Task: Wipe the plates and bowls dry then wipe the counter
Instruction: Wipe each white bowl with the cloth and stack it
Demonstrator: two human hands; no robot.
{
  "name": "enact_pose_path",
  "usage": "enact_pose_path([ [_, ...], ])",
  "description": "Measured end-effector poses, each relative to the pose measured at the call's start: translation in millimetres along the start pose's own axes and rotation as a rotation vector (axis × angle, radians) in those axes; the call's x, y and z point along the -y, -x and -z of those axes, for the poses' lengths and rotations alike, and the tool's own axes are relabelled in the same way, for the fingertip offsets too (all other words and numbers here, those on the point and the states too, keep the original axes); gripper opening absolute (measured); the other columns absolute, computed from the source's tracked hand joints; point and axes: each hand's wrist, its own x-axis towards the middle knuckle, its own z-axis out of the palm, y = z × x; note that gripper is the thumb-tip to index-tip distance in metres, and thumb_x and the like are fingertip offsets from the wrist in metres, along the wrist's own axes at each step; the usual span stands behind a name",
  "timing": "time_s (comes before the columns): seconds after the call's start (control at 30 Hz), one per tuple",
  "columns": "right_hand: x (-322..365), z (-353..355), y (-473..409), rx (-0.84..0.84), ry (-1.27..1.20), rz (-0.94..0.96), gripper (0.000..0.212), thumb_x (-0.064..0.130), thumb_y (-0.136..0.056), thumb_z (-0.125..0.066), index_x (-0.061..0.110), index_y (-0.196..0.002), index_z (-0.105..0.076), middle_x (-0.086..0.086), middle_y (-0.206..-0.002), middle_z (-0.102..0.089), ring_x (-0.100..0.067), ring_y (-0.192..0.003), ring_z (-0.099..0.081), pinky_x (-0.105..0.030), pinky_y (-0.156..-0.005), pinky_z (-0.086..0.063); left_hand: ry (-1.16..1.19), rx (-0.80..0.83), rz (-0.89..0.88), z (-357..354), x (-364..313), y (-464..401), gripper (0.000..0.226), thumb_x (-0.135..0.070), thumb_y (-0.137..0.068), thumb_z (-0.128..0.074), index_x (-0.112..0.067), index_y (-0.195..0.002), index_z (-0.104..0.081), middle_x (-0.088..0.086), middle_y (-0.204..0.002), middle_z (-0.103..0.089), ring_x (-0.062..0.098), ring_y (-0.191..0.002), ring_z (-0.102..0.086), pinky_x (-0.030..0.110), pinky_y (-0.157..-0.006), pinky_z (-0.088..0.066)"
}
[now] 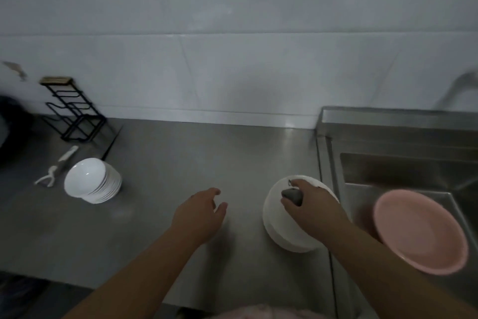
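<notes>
A stack of white plates [280,230] sits on the steel counter [160,168] near the sink. Over this stack, my right hand [313,205] grips a small grey cloth [292,196]. My left hand [200,214] hovers above the bare counter left of the plates, fingers relaxed and holding nothing. A tilted stack of white bowls [90,180] stands at the counter's left. A pink plate [421,230] lies at the sink's edge on the right.
A black wire rack [75,114] stands at the back left by the wall. A white peeler [49,176] and a white-handled knife [66,157] lie left of the bowls. The steel sink [403,171] and its tap [457,86] are on the right.
</notes>
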Motion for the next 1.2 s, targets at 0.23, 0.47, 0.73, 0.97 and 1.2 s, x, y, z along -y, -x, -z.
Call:
enact_pose_path([
  [0.23, 100.7, -50.8, -17.9, 0.092, 0.054, 0.105, 0.061, 0.06, -0.091, -0.061, 0.036, -0.145, -0.049, 0.002, -0.131, -0.068, -0.022, -0.119, -0.064, -0.034, -0.097, -0.049, 0.101, -0.103, 0.145, 46.5, 118.2, 19.1, 0.038, -0.046, -0.095, -0.061, -0.027, -0.128, -0.064, -0.01, -0.097, -0.066, 0.015, -0.093, -0.063, 0.03, -0.091, -0.049],
  [0.47, 213.8, -118.2, -31.0, 0.189, 0.056, 0.115, 0.061, 0.062, -0.091, -0.061, 0.035, -0.145, -0.05, 0.0, -0.129, -0.068, -0.023, -0.113, -0.065, -0.033, -0.093, -0.052, 0.145, -0.16, 0.278, 108.5, 234.0, 23.0, 0.036, -0.04, -0.095, -0.059, -0.027, -0.129, -0.064, -0.006, -0.1, -0.069, 0.018, -0.096, -0.065, 0.031, -0.088, -0.05],
  [0.73, 327.4, -196.3, -55.2, 0.275, -0.047, 0.102, 0.061, 0.064, -0.088, -0.061, 0.038, -0.142, -0.05, 0.005, -0.114, -0.07, -0.017, -0.088, -0.073, -0.039, -0.086, -0.061, 0.153, -0.248, 0.297, 160.7, 346.1, -11.5, 0.036, -0.043, -0.095, -0.059, -0.029, -0.129, -0.057, -0.007, -0.105, -0.064, 0.019, -0.1, -0.062, 0.037, -0.088, -0.052],
  [0.97, 389.6, -245.0, -71.4, 0.281, -0.109, 0.079, 0.06, 0.056, -0.092, -0.064, 0.037, -0.146, -0.045, 0.005, -0.102, -0.073, -0.013, -0.079, -0.07, -0.033, -0.075, -0.061, 0.131, -0.09, 0.256, 172.5, 390.5, -53.0, 0.048, -0.044, -0.094, -0.059, -0.024, -0.137, -0.054, -0.001, -0.121, -0.063, 0.022, -0.111, -0.061, 0.04, -0.092, -0.052],
  [1.2, 417.5, -263.7, -77.0, 0.366, -0.242, 0.049, 0.056, 0.04, -0.098, -0.064, 0.041, -0.15, -0.04, 0.004, -0.098, -0.071, 0.005, -0.047, -0.061, -0.012, -0.036, -0.04, 0.169, -0.069, 0.193, 164.8, 400.8, -72.4, 0.037, -0.034, -0.093, -0.064, -0.026, -0.129, -0.057, -0.001, -0.113, -0.067, 0.023, -0.104, -0.063, 0.04, -0.089, -0.054],
])
